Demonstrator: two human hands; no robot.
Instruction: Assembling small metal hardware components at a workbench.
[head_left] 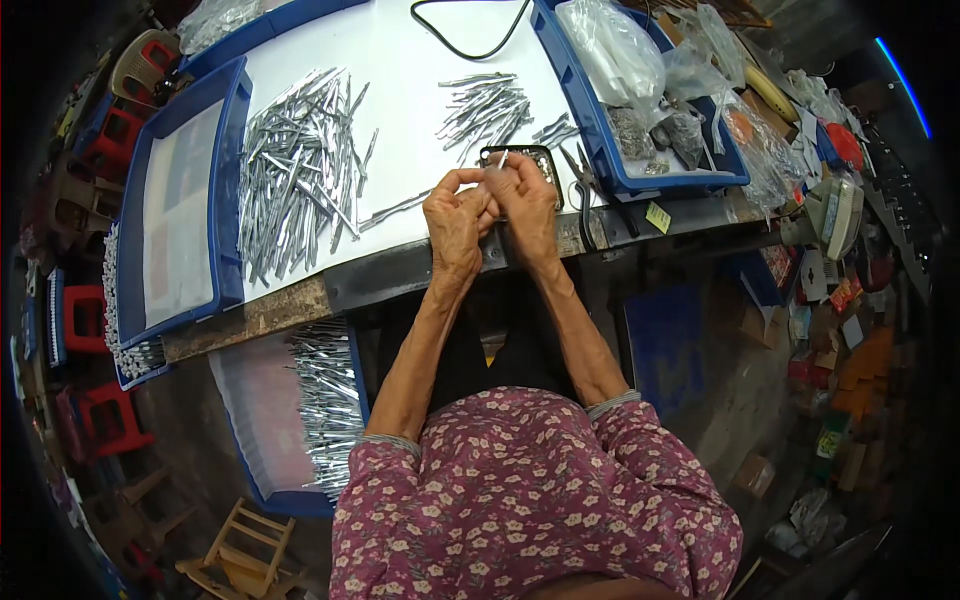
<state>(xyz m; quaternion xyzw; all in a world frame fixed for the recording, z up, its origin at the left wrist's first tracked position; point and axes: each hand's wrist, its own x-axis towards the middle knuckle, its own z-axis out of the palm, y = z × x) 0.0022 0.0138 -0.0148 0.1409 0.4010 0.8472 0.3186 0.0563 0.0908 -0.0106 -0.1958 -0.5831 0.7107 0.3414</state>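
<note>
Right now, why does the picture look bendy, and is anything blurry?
In the head view, the fisheye lens bends the table edge and blackens corners; there's smearing where the left hand and right hand meet; silver rods look sharper.

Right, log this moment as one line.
left hand: fingers curled, contents hidden; right hand: small pale piece at fingertips; black tray: partly behind right hand; pliers: right of tray; silvery rods: piled on white tabletop

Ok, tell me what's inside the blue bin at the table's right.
The blue bin holds clear plastic bags and small grey parts, too tiny to identify; whatever lies beneath the bags is covered.
</note>
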